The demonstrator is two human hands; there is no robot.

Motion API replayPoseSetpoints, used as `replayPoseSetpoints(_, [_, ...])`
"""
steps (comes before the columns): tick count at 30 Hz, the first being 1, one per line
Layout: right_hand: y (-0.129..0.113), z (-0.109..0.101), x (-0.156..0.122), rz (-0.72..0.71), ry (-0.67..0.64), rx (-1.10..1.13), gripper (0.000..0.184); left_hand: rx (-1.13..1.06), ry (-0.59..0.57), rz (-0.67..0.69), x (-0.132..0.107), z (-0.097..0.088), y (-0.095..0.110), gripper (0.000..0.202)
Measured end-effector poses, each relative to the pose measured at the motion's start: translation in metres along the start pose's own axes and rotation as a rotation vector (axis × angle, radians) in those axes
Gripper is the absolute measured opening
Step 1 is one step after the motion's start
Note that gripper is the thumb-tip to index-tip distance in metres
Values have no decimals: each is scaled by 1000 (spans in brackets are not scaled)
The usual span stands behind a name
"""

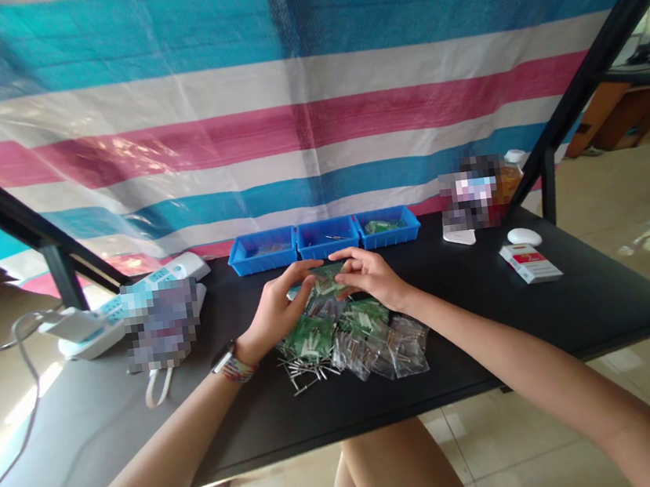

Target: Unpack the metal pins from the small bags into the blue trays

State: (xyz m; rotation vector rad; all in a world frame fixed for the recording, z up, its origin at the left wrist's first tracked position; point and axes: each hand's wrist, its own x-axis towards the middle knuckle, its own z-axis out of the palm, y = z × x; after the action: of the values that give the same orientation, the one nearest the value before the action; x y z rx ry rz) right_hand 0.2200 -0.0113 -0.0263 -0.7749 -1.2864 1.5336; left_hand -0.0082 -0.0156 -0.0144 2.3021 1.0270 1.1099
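Note:
My left hand [279,309] and my right hand [372,276] meet over a heap of small clear plastic bags [353,333] of green parts and metal pins on the black table [547,311]. Both hands pinch one small bag [328,281] of green parts between their fingertips, held just above the heap. Loose metal pins [309,373] lie at the heap's near left edge. A bracelet sits on my left wrist.
Three blue trays [323,239] stand in a row behind the heap. A white power strip [155,284] and cable lie at left beside a blurred object. A red-and-white box [529,262], a white mouse [524,236] and a bottle sit at right. A striped tarp hangs behind.

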Motion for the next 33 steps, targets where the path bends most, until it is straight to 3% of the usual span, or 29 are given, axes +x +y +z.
replayPoseSetpoints(3, [-2, -1, -1, 18, 12, 69, 56, 32, -15, 141, 1, -1, -1, 31])
replayPoseSetpoints(6, [-3, -2, -2, 40, -18, 77, 51, 53, 8, 196, 2, -2, -2, 26])
replayPoseSetpoints(10, [-5, -2, -3, 24, -74, -6, 43, 24, 43, 159, 3, -5, -2, 15])
replayPoseSetpoints(15, [-5, 0, -4, -202, 34, -241, 32, -6, 54, 67, 4, -6, 0, 26])
replayPoseSetpoints(21, [-8, -4, 0, -43, 11, -194, 40, -38, -21, -2, 3, -4, 0, 32])
replayPoseSetpoints(29, [-22, -40, 15, -186, 398, 103, 44, -86, -10, -93, 3, -6, -3, 36])
replayPoseSetpoints(33, [-13, -38, 8, -100, 441, -2, 38, -77, -16, -72, 3, -5, -4, 31])
